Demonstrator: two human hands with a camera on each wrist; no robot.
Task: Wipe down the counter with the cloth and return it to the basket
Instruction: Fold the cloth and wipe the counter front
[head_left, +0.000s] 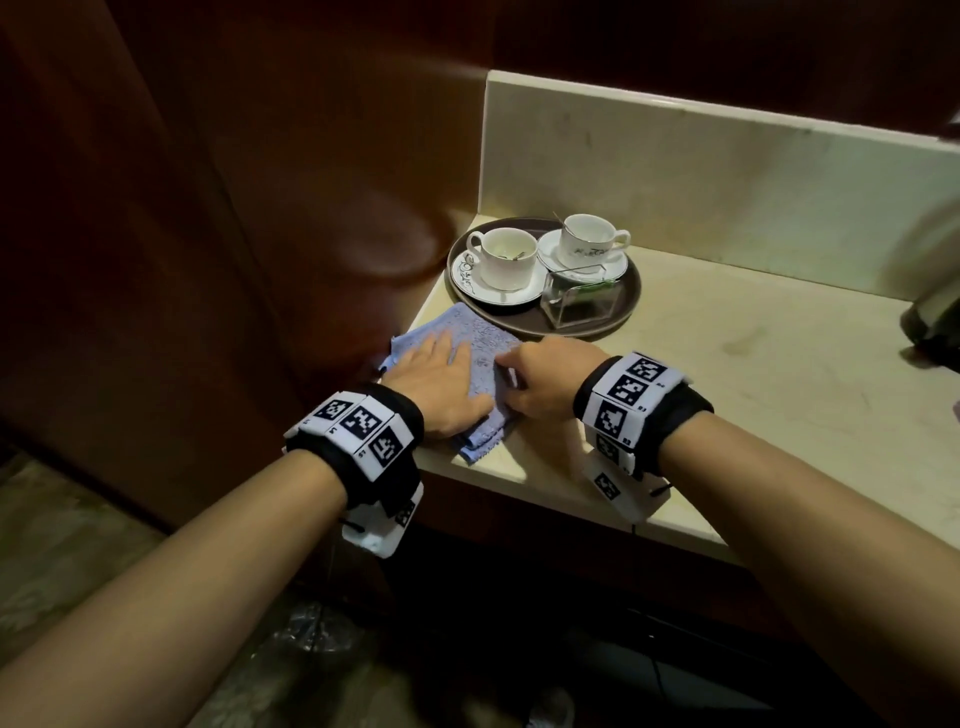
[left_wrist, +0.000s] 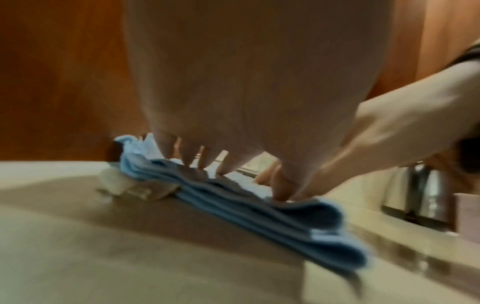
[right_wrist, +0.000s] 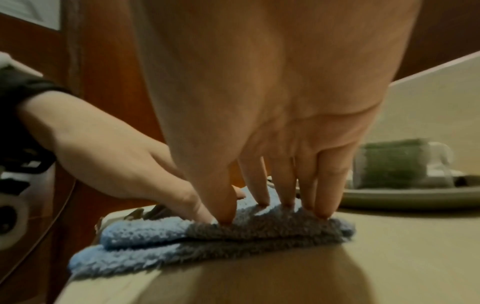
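Observation:
A folded blue cloth (head_left: 483, 343) lies on the cream counter (head_left: 727, 374) near its front left corner. My left hand (head_left: 441, 379) rests flat on the cloth's left half, fingers straight and pointing away from me. My right hand (head_left: 530, 379) stands arched over the cloth's right edge. In the right wrist view its fingertips (right_wrist: 322, 211) and thumb press down into the cloth (right_wrist: 207, 236). The left wrist view shows the left fingers (left_wrist: 207, 156) on the stacked layers of cloth (left_wrist: 259, 216). No basket is in view.
A round brown tray (head_left: 628, 291) just behind the cloth holds two white cups (head_left: 501, 257) on saucers and a clear box (head_left: 579, 301). A metal kettle (head_left: 935, 291) stands at the right edge. A wooden wall (head_left: 208, 208) borders the counter's left side, and a backsplash (head_left: 675, 171) rises behind.

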